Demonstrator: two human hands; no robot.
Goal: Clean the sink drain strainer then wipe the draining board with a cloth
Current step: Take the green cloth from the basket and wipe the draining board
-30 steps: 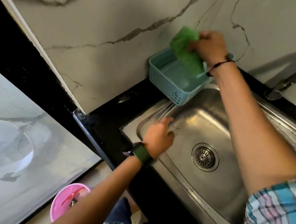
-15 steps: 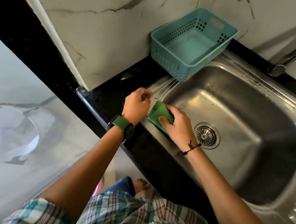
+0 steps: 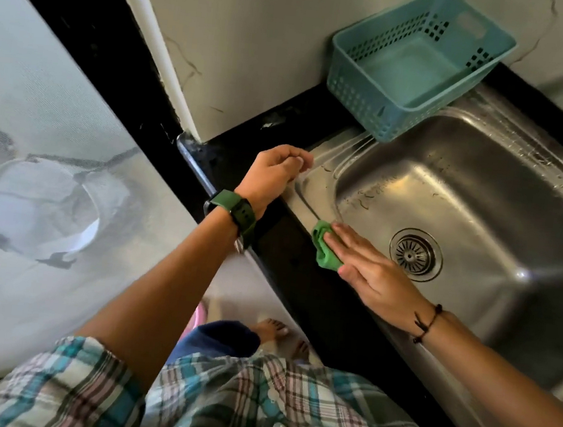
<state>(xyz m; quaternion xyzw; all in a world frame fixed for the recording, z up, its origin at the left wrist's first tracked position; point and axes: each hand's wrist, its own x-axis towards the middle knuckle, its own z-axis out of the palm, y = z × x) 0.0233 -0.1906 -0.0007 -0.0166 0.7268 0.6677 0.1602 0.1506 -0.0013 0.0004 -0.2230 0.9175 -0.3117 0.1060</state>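
Steel sink [image 3: 481,198] w/ drain strainer [image 3: 414,253] just right of R hand [image 3: 370,277] fingers, flat, pressing green cloth [image 3: 325,248] on front rim. Teal basket [image 3: 363,94] beyond fingertips, overhanging basin corner. L hand [image 3: 271,174] loosely curled, holding nothing, on rim's left edge.

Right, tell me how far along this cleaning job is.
Done, apparently: the strainer sits in the drain with no debris visible. In hand: the right hand presses the green cloth flat on the sink's front rim; the left hand rests, curled, on the ribbed corner. Left: most of that steel surround.
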